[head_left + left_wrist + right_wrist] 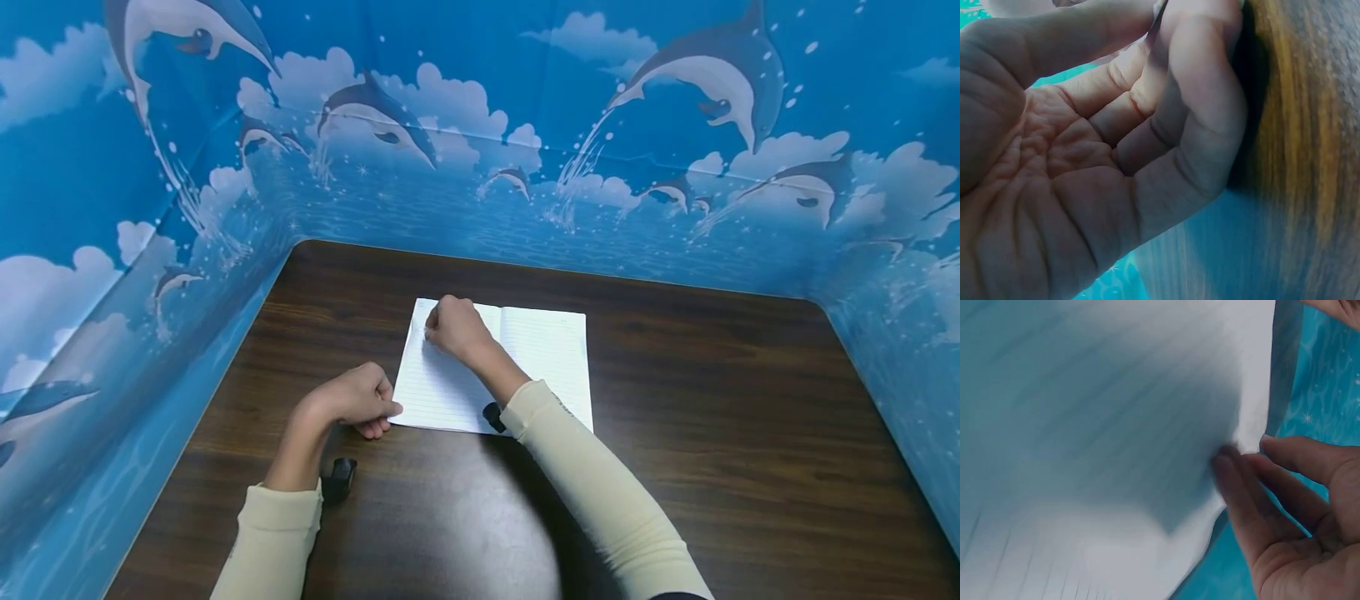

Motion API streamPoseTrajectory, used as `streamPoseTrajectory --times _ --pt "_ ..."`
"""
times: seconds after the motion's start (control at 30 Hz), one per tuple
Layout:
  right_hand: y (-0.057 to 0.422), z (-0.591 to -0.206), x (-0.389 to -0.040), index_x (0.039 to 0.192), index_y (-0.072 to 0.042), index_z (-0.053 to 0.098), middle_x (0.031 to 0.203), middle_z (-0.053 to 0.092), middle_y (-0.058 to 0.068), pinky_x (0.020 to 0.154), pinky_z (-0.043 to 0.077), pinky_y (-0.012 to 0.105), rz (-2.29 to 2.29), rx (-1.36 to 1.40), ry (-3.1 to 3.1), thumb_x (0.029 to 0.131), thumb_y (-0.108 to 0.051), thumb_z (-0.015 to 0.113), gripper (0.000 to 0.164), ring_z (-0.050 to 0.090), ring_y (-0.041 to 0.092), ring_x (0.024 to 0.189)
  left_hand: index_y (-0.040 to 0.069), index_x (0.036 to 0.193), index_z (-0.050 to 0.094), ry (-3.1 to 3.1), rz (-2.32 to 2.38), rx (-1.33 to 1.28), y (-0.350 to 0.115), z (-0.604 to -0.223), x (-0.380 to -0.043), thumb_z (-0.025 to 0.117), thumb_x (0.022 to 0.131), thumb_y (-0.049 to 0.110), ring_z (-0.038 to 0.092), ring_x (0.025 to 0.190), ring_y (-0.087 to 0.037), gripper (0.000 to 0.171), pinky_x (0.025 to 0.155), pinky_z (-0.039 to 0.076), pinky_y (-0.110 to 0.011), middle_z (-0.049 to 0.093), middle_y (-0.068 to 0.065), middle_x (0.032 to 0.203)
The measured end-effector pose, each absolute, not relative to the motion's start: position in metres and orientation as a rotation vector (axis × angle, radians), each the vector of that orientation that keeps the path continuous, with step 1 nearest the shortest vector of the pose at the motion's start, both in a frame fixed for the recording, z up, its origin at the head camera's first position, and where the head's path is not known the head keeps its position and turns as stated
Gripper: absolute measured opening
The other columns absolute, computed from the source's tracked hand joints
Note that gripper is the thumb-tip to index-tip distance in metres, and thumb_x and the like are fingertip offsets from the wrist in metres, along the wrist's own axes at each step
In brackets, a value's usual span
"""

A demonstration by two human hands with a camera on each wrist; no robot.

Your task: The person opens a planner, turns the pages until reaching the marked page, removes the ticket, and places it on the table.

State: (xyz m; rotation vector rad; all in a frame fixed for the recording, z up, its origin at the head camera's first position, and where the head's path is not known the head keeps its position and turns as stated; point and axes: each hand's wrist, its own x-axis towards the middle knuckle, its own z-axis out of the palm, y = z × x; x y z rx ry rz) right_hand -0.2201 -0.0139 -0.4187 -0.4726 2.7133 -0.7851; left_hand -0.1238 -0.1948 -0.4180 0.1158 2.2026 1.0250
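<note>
An open notebook [551, 358] with white lined pages lies on the brown table. My left hand [358, 400] is at its near left corner, thumb and index finger pinching the corner. In the left wrist view, the fingers of the left hand [1166, 119] curl inward, and only a sliver of paper shows at the tips. My right hand [459, 329] reaches across the left page to its far left edge. In the right wrist view, thumb and fingers of the right hand [1291, 506] pinch the edge of the lined page [1104, 412], which is in shadow and blurred.
The dark wood-grain table [712, 433] extends around the notebook. A blue dolphin-print curtain [465, 183] stands along its back and sides. Black wrist devices [339, 481] show at both wrists, below cream sleeves [600, 492].
</note>
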Motion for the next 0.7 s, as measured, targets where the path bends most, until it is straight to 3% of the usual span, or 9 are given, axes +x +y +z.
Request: streamPoseTrajectory --times 0.17,0.37,0.7 --pt "0.017 -0.418 -0.223 0.119 -0.002 0.081 0.124 0.079 0.015 0.08 0.061 0.035 -0.682 -0.472 2.745 0.1 -0.001 0.069 0.023 0.074 0.023 0.096 -0.001 0.071 0.066 2.207 1.027 0.135 -0.195 -0.42 -0.124 0.065 0.104 0.003 0.064 0.055 -0.01 0.033 0.057 0.059 -0.027 0.065 -0.005 0.064" --pt "0.07 -0.422 -0.225 0.133 -0.002 0.074 0.136 0.074 0.015 0.101 0.061 0.043 -0.588 -0.383 2.794 0.099 -0.01 0.078 0.035 0.072 0.03 0.126 -0.001 0.069 0.064 2.191 1.037 0.144 -0.193 -0.423 -0.127 0.065 0.104 0.002 0.064 0.055 -0.01 0.035 0.057 0.059 -0.026 0.065 -0.005 0.064" --pt "0.145 -0.43 -0.22 0.134 0.002 0.073 0.136 0.072 0.02 0.102 0.06 0.048 -0.447 -0.254 2.877 0.098 -0.016 0.08 0.041 0.068 0.036 0.129 -0.002 0.071 0.067 2.198 1.009 0.168 -0.196 -0.42 -0.129 0.067 0.103 0.003 0.065 0.056 -0.01 0.033 0.058 0.06 -0.027 0.068 -0.006 0.065"
